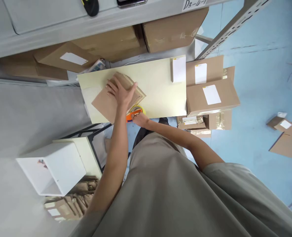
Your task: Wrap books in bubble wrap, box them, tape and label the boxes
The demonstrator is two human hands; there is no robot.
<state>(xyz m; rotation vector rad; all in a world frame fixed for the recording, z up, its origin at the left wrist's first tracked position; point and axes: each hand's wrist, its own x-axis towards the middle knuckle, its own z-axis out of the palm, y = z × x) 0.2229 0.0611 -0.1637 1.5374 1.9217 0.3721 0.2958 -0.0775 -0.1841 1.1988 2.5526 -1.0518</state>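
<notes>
Left hand spread on a flat-sided brown cardboard package, right hand closed on an orange tape dispenser

The left hand [122, 93] lies on top of the brown cardboard package [103, 102], which rests at an angle on the left part of a long, pale cream bench [158, 95]. Its grip is spread, fingers fanned over the cardboard and thumb pointing away from them. The right hand [141, 119] is at the near edge of the bench, its grip wrapped around the orange tape dispenser [129, 117], just beside the package's near side. A yellow edge shows on the dispenser, next to the knuckles.

Farther right on the bench stands a small white-faced box [179, 69] with a brown side, well apart from both hands. Beyond the bench's right end, brown cardboard cartons with white labels [212, 95] are piled. Behind the bench runs a grey metal shelf [86, 28], with large brown cartons [170, 31] below its edge. At lower left sits a white open-fronted box [68, 168], near a bundle of folded brown cardboard [72, 207].
</notes>
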